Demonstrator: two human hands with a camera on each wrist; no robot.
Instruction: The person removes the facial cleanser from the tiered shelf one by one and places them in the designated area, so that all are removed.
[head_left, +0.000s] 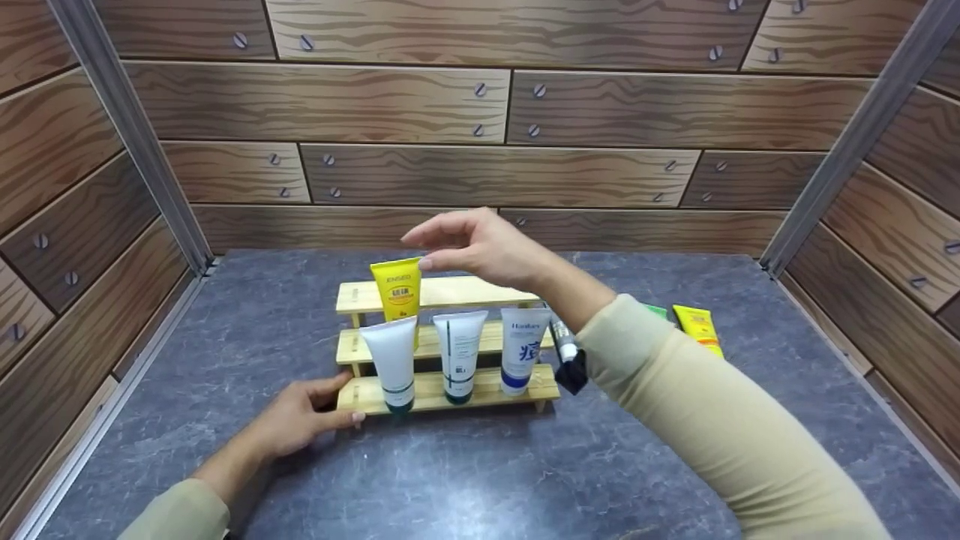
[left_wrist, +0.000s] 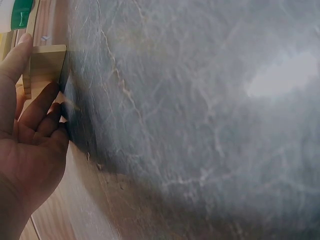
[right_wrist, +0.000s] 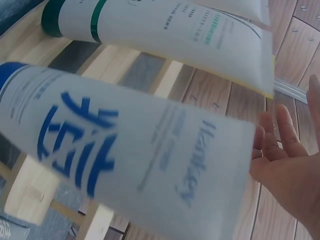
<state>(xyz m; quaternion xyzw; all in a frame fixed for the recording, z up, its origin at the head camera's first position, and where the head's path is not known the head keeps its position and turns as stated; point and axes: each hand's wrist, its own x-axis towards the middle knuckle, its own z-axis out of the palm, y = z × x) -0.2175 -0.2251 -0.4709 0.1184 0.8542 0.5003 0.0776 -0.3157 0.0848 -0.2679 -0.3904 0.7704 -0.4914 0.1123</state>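
A light wooden three-step rack [head_left: 491, 384] stands on the grey table. On its lowest step stand three tubes: a plain white tube [head_left: 391, 360] at the left, a white tube with green lines [head_left: 459, 352] in the middle, and a white tube with blue lettering [right_wrist: 125, 145] at the right. Higher up at the left is a yellow tube [head_left: 397, 289]. My left hand [head_left: 300, 416] holds the lowest step's left end, thumb at the front edge. Above the top step, my right hand [head_left: 495, 251] has loosely bent fingers around nothing; its thumb tip is beside the yellow tube's top corner.
Right of the rack lie a black-and-white item [head_left: 568, 352], another yellow tube [head_left: 699, 328] and something green [head_left: 658, 310], partly hidden by the right sleeve. Wood-patterned walls [head_left: 420, 101] with metal corner posts [head_left: 840, 127] enclose the table [head_left: 600, 480] at the back and sides.
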